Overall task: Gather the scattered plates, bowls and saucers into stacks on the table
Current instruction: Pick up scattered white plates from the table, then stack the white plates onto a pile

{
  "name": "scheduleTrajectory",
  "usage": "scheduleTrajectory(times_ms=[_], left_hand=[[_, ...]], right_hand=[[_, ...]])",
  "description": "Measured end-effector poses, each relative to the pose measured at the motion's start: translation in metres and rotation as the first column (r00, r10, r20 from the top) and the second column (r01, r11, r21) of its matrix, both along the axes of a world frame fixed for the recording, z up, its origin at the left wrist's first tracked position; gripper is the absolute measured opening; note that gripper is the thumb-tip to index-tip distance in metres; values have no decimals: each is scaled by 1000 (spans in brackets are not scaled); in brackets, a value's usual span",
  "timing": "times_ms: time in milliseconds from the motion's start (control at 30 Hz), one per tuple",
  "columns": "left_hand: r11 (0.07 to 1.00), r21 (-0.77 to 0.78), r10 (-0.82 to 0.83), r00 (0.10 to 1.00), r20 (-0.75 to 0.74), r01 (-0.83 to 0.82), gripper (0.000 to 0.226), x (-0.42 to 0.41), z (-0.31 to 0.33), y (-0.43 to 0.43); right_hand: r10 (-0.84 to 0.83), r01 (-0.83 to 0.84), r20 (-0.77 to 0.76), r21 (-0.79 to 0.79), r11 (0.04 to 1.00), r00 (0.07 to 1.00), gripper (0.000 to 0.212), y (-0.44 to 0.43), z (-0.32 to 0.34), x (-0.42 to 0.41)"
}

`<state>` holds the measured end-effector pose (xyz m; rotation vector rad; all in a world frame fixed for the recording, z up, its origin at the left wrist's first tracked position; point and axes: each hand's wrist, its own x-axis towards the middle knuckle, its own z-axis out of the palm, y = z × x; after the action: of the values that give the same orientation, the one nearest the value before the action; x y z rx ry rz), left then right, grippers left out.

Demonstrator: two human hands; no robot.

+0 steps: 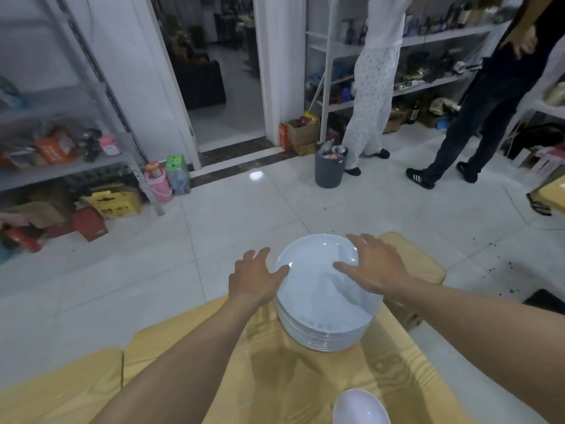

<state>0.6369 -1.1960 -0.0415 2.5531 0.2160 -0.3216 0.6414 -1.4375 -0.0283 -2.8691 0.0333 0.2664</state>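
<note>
Plates, all white and stacked face up, form one tall stack of plates (324,316) on the far part of the yellow wood-grain desk (305,381), close to its far edge, with the floor beyond. The left hand (253,276) is spread open beside the stack's left side, its thumb touching the rim of the top plate (315,280) and its fingers reaching past the rim. The right hand (376,267) lies open on the far right of that plate, thumb flat on its face and fingers laid over the rim; neither hand is wrapped round anything. The step looks like squaring up the stack. To do it well, press inward evenly from both sides at rim level, and steady lower plates as well as the top one, so no plate slides toward the nearby edge. Being round, the plates have no long axis across the desk; the stack's long axis runs upright, hollows facing up. Its top seems shifted toward the far side, though the wide lens may cause that. A white bowl (360,407) sits well apart at the near edge, not yet gathered.
</note>
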Motion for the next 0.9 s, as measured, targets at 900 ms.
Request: scheduleTrajectory(times_ms=[900], left_hand=[[672, 610, 272, 906, 326, -421, 77, -510, 145, 393]], right_hand=[[833, -742, 204, -381, 551, 514, 84, 493, 152, -388]])
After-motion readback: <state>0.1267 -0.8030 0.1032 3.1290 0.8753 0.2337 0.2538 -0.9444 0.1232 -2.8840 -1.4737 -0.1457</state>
